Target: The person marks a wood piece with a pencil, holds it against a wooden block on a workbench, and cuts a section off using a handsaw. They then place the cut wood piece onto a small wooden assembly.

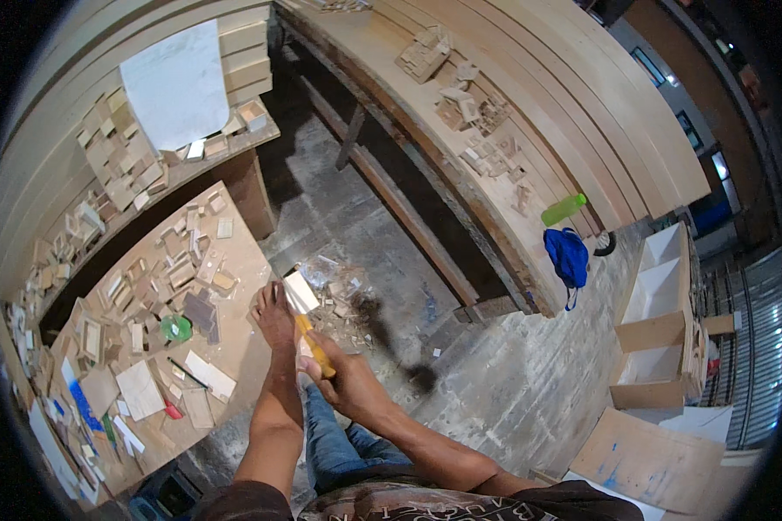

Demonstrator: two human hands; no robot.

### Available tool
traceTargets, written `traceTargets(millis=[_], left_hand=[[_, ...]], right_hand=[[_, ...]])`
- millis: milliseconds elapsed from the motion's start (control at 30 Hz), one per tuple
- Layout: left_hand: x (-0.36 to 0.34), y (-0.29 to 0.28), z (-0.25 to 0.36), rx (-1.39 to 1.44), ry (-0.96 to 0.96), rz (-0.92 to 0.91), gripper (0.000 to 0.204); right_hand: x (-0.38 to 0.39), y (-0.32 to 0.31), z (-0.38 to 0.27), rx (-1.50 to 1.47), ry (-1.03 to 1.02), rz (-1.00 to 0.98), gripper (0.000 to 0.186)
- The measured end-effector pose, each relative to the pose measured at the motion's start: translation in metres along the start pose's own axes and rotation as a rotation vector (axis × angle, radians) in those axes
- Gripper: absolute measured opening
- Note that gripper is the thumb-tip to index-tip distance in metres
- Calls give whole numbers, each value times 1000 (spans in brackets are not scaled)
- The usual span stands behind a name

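At the right edge of a wooden worktable (250,252), my left hand (275,318) presses down with its fingers bent, gripping a pale flat piece of wood (301,293) that juts out past the edge. My right hand (353,379) is wrapped round the yellow handle (316,351) of a hand tool, close below my left hand. The tool's far end points up toward the pale piece; its working part is too small and hidden to name.
Small wood offcuts (178,269), a green round object (175,328) and a pencil (187,372) lie on the worktable. Wood scraps (347,317) litter the floor. On the long right bench stand a green bottle (564,209) and a blue bag (566,255). White-lined boxes (656,321) stand farther right.
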State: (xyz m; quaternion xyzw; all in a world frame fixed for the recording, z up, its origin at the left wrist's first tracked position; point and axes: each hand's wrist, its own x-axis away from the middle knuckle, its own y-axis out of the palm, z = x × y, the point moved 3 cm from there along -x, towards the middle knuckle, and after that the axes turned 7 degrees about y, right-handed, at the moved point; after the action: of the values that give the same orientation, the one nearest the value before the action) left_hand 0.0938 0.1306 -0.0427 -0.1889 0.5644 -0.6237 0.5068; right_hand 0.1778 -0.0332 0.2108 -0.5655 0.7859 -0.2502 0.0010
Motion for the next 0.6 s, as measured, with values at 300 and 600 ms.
traceTargets(millis=[300,600], left_hand=[[-11,-17,10,10,-37,-30,51],[-27,-31,12,-13,-45,24,51]], right_hand=[[-73,5,22,-41,-58,94,35],[-29,10,-1,83,47,9,38]])
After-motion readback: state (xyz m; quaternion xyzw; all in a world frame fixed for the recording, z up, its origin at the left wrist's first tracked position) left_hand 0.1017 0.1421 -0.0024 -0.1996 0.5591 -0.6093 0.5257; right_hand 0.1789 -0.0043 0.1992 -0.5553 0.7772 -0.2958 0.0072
